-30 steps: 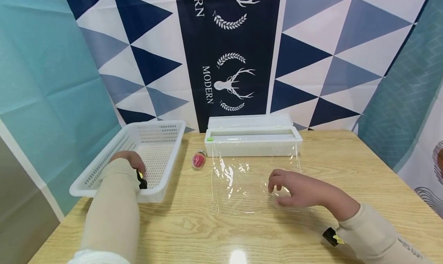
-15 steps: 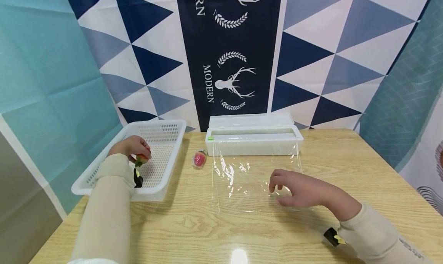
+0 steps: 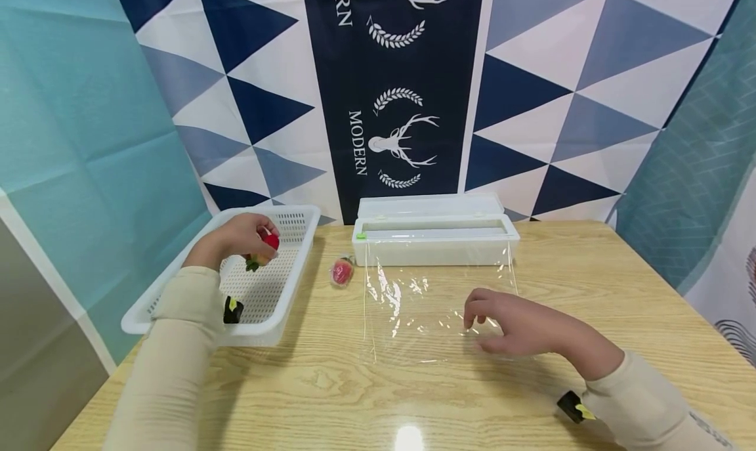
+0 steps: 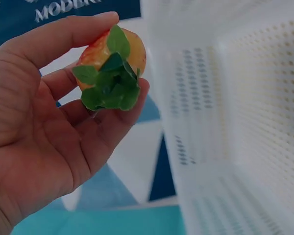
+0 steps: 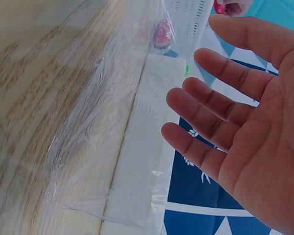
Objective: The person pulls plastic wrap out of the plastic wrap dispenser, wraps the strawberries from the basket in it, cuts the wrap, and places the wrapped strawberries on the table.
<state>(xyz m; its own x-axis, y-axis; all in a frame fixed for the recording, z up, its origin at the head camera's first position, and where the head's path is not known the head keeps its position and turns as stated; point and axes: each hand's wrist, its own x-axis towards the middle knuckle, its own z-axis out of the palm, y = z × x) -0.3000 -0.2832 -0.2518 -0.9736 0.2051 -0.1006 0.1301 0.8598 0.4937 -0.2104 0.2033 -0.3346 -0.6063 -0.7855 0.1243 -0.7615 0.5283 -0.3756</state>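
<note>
Hands first: left hand (image 3: 239, 236) is curled round a berry (image 4: 109, 68), and in the head view that's over the upper part of the basket (image 3: 254, 333), left of the frame. Leafy end aims lower left, red end upper right, so the berry sits kinda slantwise. Right hand (image 3: 514, 323) has nothing in it, fingers loosely bent with a wide thumb gap, over the right side of the film (image 3: 407, 306); can't tell for sure if it touches. Key thing imo: film lies right of the berry and lower in the frame, well apart, with a wrapped berry (image 3: 342, 272) between them. Right hand is way nearer the film. Behind, the box (image 3: 437, 251) runs side to side, film coming off its front.
</note>
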